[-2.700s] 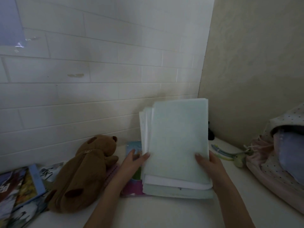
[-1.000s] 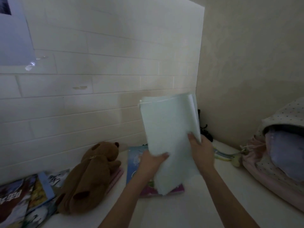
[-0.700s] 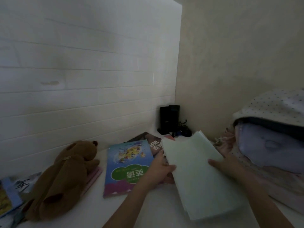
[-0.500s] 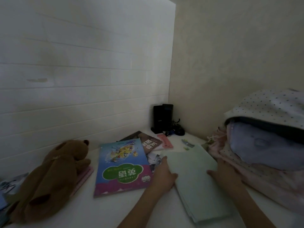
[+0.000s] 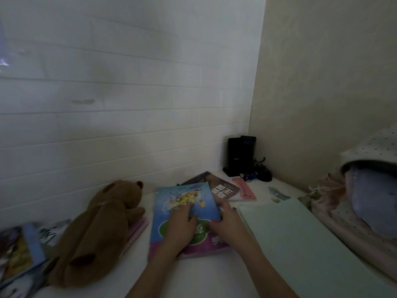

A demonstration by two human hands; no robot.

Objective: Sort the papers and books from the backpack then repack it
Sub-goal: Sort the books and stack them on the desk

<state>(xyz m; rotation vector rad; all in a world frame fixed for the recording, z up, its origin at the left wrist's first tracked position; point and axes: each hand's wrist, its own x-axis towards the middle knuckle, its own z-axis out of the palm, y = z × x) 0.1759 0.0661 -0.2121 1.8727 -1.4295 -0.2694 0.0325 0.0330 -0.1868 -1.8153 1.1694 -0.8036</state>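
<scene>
Papers [image 5: 305, 241] lie flat, long axis running away rightward; both hands' fingers [image 5: 182, 211] rest spread on blue book [image 5: 171, 196].

Dim corner: white brick-pattern wall [image 5: 129, 125] meets beige wall [image 5: 322, 82].

Dim, murky picture; left edge blurred, wide-angle bending at borders.
</scene>
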